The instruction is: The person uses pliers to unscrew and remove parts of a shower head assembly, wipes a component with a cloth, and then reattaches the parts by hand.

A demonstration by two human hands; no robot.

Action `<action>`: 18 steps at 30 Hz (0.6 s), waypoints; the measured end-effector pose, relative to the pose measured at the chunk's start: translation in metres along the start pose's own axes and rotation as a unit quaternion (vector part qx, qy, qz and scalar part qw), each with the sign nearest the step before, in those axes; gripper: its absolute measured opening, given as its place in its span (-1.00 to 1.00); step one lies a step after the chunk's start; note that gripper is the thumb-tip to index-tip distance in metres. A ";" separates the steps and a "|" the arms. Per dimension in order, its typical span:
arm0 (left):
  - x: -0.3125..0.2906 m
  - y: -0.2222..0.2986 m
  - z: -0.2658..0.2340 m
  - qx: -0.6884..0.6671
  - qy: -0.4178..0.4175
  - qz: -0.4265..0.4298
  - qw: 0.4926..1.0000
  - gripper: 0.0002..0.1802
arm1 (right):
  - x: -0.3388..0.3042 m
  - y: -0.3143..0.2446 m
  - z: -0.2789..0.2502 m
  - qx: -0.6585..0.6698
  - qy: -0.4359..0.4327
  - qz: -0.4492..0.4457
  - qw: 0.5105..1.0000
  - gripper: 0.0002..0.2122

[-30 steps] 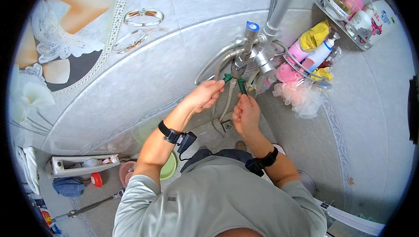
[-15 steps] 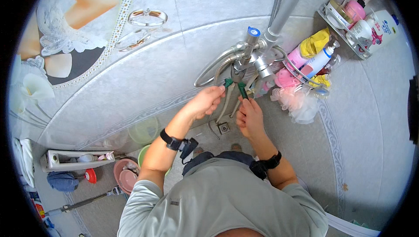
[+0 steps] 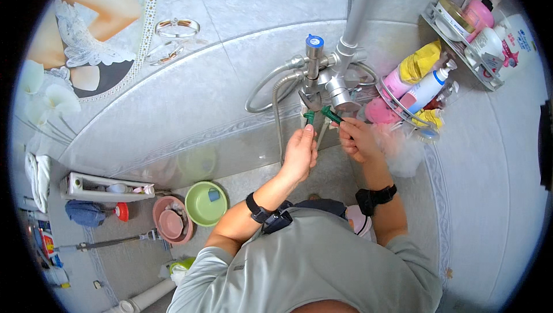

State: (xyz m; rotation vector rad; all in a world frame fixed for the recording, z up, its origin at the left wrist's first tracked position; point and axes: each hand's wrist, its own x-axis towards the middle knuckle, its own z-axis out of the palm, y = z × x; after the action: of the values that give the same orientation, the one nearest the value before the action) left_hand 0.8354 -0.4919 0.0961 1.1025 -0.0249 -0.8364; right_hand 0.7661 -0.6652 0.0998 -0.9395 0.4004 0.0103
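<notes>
A pair of pliers (image 3: 328, 112) with green handles and dark metal jaws sits just below the chrome shower mixer tap (image 3: 336, 85). My left hand (image 3: 301, 150) closes on one handle and my right hand (image 3: 358, 139) on the other, with the handles spread. The jaws are at the tap's lower fitting; whether they touch it I cannot tell. A blue-capped chrome valve (image 3: 314, 54) stands above them. Braided metal hoses (image 3: 276, 103) loop to the left of the tap.
Right of the tap, a wire corner shelf (image 3: 397, 105) holds bottles; another shelf (image 3: 487, 77) hangs higher. A pink mesh bath puff (image 3: 397, 149) hangs below. On the floor at left are a green basin (image 3: 194, 214), a pink basin (image 3: 158, 226), a plunger (image 3: 121, 211) and a mop handle (image 3: 109, 243).
Both hands have shifted right with the pliers. My left hand has turned more upright, and the right handle now tilts sideways. The view has moved slightly, showing more of the green basin.
</notes>
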 end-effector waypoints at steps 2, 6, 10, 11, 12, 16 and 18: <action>0.000 -0.003 0.007 0.001 0.012 0.009 1.000 -0.62 | 0.005 -0.004 -0.008 -0.003 -0.029 0.004 1.000 -0.83; 0.002 -0.014 0.011 0.000 0.016 0.031 0.999 -0.62 | 0.013 -0.013 -0.019 -0.011 -0.077 0.025 0.997 -0.81; 0.005 -0.020 0.023 -0.008 0.027 0.053 0.998 -0.62 | 0.028 -0.012 -0.040 0.020 -0.122 0.040 0.991 -0.79; 0.007 -0.023 0.020 -0.005 0.027 0.056 0.998 -0.62 | 0.031 -0.010 -0.043 0.036 -0.131 0.042 0.990 -0.79; 0.008 -0.025 0.020 -0.004 0.025 0.058 0.998 -0.62 | 0.033 -0.009 -0.044 0.052 -0.132 0.046 0.989 -0.78; 0.010 -0.028 0.029 -0.008 0.050 0.067 0.996 -0.63 | 0.041 -0.010 -0.053 0.071 -0.170 0.044 0.982 -0.78; 0.013 -0.028 0.036 -0.005 0.072 0.085 0.994 -0.63 | 0.046 -0.010 -0.055 0.059 -0.184 0.035 0.981 -0.77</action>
State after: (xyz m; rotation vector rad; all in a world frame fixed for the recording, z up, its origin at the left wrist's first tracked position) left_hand 0.8136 -0.5325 0.0864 1.1318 0.0071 -0.6026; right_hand 0.7921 -0.7218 0.0638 -0.7843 0.0900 0.2202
